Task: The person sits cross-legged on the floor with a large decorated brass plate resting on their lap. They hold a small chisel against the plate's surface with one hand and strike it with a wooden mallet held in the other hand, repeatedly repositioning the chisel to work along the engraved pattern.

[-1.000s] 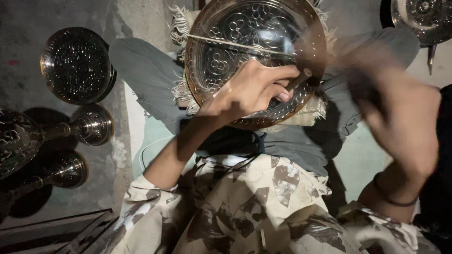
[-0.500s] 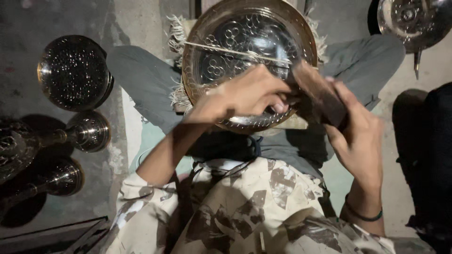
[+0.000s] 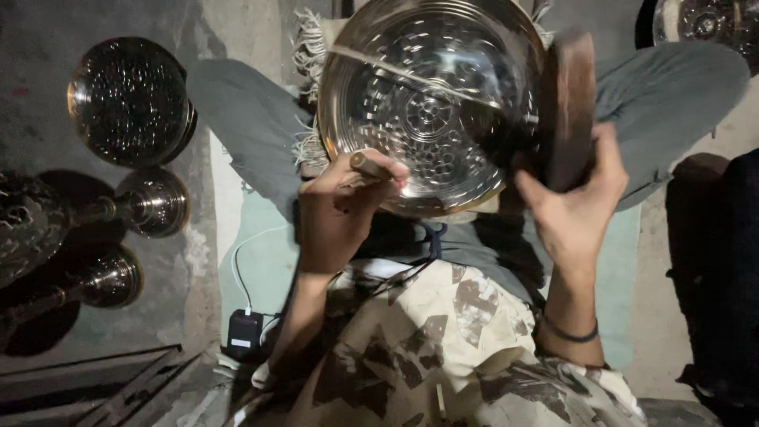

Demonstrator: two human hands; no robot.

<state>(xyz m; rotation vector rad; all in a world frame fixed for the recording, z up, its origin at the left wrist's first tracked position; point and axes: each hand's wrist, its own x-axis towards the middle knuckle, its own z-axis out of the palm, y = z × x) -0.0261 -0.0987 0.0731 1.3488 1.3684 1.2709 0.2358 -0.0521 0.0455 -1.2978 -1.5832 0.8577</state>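
The left hand (image 3: 344, 213) gripped a punch (image 3: 370, 165) on the engraved brass tray (image 3: 431, 103) at 12 o'clock; the right hand (image 3: 573, 209) – blurred, open a second earlier – now clutched a raised wooden mallet (image 3: 571, 107) at 2 o'clock

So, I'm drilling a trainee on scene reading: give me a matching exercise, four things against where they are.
Things:
1. metal bowl
2. wooden block
3. thin tool
4. black adapter

Places:
a. in the left hand
b. on the floor, with a white cable
c. on the lap, on a fringed cloth
d. in the right hand

Pairs: 1-c, 2-d, 3-a, 4-b
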